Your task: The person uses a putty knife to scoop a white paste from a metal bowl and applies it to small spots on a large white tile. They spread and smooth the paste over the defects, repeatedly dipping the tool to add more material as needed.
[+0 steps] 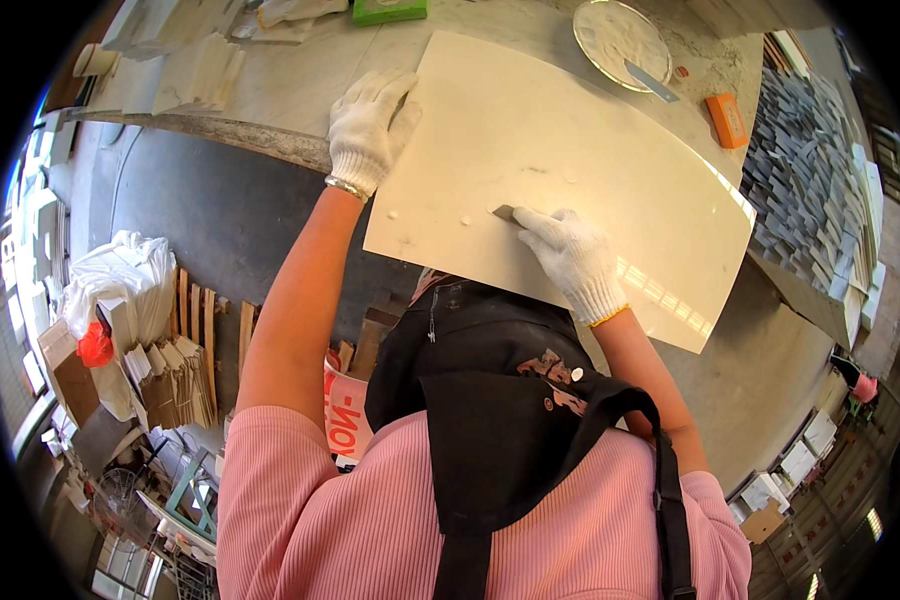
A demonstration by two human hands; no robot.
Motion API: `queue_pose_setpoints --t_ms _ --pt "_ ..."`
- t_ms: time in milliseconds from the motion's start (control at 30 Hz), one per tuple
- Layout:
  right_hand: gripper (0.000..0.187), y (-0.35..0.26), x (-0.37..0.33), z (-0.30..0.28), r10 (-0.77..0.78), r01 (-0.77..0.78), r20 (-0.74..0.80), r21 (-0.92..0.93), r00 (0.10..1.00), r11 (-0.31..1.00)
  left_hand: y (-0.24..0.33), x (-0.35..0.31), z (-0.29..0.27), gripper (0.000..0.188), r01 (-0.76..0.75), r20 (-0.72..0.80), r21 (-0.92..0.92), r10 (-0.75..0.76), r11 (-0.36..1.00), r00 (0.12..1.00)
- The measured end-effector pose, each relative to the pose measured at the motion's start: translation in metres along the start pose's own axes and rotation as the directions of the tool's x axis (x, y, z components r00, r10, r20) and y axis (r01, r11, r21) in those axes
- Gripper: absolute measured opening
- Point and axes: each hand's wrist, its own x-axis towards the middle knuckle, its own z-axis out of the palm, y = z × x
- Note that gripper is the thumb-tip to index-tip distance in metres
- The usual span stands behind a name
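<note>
A glossy cream-white slab (560, 130) lies tilted across the worktable, its near edge jutting out over my lap. My left hand (370, 125), in a white knit glove, rests with fingers stretched out along the slab's left edge. Gloved the same way, my right hand (575, 258) pinches a small grey scraper blade (505, 213) against the slab's surface. Small pale blobs and a few dark smudges mark the slab near the blade. Beyond the slab's far edge sits a round tub of whitish paste (618, 40), with a putty knife (652, 80) lying across its rim.
An orange box (727, 120) stands right of the tub; a green box (389, 10) is at the far edge. Stone pieces (185, 75) are stacked at the table's left end. Many grey strips (805, 170) lie at right. A red-and-white bucket (345, 405) is beside my lap.
</note>
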Motion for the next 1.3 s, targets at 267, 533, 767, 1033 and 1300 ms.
queue_pose_setpoints --t_ms 267,533,767,1033,1300 --pt "0.026 0.0 -0.004 -0.004 0.016 -0.007 -0.069 0.134 0.997 0.991 -0.002 -0.003 0.005 0.035 -0.022 -0.065 0.059 0.026 0.998 0.998" --pt "0.029 -0.022 -0.005 0.001 0.032 -0.012 -0.089 0.224 0.996 0.975 -0.005 -0.001 0.003 0.037 -0.03 -0.025 -0.01 0.029 1.0 0.999" --pt "0.028 -0.032 0.001 0.015 -0.058 0.07 -0.094 0.123 0.994 0.99 -0.005 -0.004 0.005 0.036 -0.023 -0.057 0.044 0.025 0.999 0.998" --pt "0.02 -0.027 0.001 0.016 -0.107 0.107 -0.034 0.0 0.994 0.994 -0.003 -0.003 0.004 0.036 -0.018 -0.038 0.052 0.02 0.998 0.999" --pt "0.023 -0.026 -0.003 0.008 -0.109 0.106 -0.053 -0.065 0.993 0.992 -0.005 -0.002 0.005 0.036 -0.023 -0.033 0.035 0.024 0.999 0.999"
